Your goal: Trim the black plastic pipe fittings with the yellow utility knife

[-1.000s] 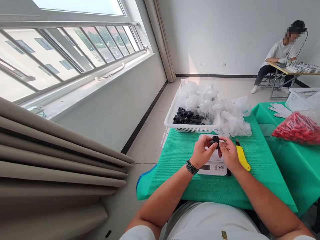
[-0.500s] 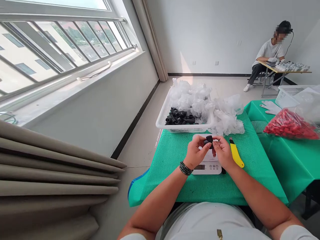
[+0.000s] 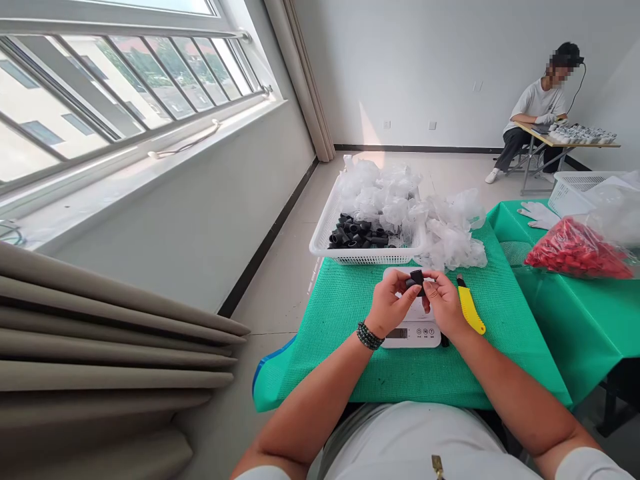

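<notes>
Both of my hands meet over a white scale [image 3: 411, 335], with a black pipe fitting [image 3: 417, 283] between them. My left hand [image 3: 393, 300], a beaded bracelet on its wrist, grips the fitting from the left. From the right, the fingers of my right hand [image 3: 443, 301] close on the same part. Beyond the scale stands a white basket [image 3: 367, 256] with black fittings [image 3: 356, 233] and crumpled clear bags [image 3: 383, 190] in it. A yellow knife [image 3: 471, 307] lies right of my right hand.
More plastic bags [image 3: 453, 230] lie beside the basket on the green cloth [image 3: 340, 347]. On the right table are a bag of red parts [image 3: 577, 248], white gloves [image 3: 539, 215] and another basket [image 3: 575, 193]. A person [image 3: 540, 107] sits at a far table.
The view has shifted slightly. Between my hands the black fitting is turned a little; both hands still hold it over the scale.
</notes>
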### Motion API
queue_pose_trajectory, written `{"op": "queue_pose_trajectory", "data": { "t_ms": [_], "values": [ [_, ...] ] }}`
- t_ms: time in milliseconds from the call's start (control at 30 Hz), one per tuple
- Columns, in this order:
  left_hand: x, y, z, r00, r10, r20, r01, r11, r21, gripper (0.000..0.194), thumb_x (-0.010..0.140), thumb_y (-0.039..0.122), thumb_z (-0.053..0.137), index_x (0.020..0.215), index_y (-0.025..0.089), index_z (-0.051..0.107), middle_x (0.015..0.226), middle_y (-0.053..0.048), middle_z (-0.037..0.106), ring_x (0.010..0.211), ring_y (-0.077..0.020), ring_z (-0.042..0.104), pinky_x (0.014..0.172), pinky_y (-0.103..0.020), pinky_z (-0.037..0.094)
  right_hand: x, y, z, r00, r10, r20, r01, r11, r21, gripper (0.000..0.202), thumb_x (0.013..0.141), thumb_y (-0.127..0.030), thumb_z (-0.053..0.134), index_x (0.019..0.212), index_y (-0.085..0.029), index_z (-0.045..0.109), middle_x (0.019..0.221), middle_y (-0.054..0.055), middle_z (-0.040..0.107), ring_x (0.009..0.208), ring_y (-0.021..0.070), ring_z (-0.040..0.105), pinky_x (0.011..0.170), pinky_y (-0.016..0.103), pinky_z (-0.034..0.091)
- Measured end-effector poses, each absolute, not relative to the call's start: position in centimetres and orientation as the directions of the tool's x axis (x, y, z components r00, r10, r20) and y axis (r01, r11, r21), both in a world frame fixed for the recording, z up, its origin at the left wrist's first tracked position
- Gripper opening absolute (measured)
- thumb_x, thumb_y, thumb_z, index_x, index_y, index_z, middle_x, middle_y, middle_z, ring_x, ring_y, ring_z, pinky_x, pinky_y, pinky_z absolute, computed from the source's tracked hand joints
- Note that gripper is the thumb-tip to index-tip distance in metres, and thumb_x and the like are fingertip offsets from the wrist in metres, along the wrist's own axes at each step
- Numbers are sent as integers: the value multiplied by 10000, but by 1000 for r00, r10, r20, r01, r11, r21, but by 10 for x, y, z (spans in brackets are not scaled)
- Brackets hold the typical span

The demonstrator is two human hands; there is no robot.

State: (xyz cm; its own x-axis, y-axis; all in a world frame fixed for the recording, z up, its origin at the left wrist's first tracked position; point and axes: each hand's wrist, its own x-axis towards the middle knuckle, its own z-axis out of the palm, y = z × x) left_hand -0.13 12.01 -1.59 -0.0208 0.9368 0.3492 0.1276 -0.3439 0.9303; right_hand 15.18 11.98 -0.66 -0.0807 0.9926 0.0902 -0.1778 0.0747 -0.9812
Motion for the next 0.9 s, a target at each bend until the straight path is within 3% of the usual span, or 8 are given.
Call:
{"op": "queue_pose_trajectory", "data": {
  "t_ms": [100,333,733,900],
  "values": [
    [-2,120,-15,-15,933,358,143,-353,925,372,894,545,767,912,193,649,775,-29,703,682,-152,666,639,-278,539,152,120,-6,-78,993,90,-181,75,-981,574,806,-749,762,987,-212,677,568,-50,608,416,94,453,411,238,385],
    [-2,121,-14,6,929,371,145,-367,919,350,911,521,752,930,188,643,777,-20,694,673,-139,652,634,-265,530,151,122,-8,-89,993,78,-198,59,-978,593,807,-718,775,1080,-196,704,564,-56,597,425,93,448,416,232,372],
    [0,120,-14,16,919,395,148,-393,908,363,904,538,758,932,195,643,773,-21,684,666,-140,640,624,-271,539,153,124,-12,-83,995,61,-197,44,-979,507,828,-678,766,1034,-222,683,511,-97,492,404,87,379,405,225,306],
    [-1,120,-14,24,914,404,167,-402,900,348,909,524,747,930,195,636,766,-16,675,657,-135,624,621,-267,531,154,124,-13,-96,994,43,-214,21,-977,514,819,-679,779,1025,-220,676,518,-92,517,403,81,379,401,215,288]
  ]
}}
